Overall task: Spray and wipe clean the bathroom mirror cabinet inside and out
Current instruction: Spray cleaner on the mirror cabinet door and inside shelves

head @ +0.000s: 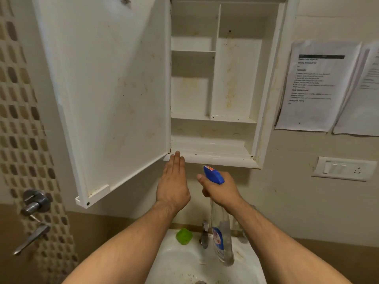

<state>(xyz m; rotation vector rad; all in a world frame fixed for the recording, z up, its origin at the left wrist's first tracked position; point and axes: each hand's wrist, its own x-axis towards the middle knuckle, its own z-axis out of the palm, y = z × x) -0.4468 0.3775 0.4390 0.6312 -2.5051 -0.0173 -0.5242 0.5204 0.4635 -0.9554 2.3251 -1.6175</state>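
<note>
Above the sink's back edge our right hand grips the spray bottle by its neck; it looks near-empty, so probably light, slick plastic. Our left hand, fingers straight, is at the open cabinet's lower-left corner.

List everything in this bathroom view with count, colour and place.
cabinet: one, white with yellowish stains, on the wall, open
cabinet door: one, white, swung open leftward
sink: one, white, bottom centre
tap: one, metal, back of the sink
spray bottle: one, clear with blue head, over the sink
green pad: one, green, sink rim left of the tap
printed sheets: two, white, wall right of the cabinet
switch plate: one, white, wall below the sheets
lever handle: one, metal, far left
left hand: one, flat, fingertips at the cabinet's lower edge
right hand: one, gripping the spray bottle
</note>
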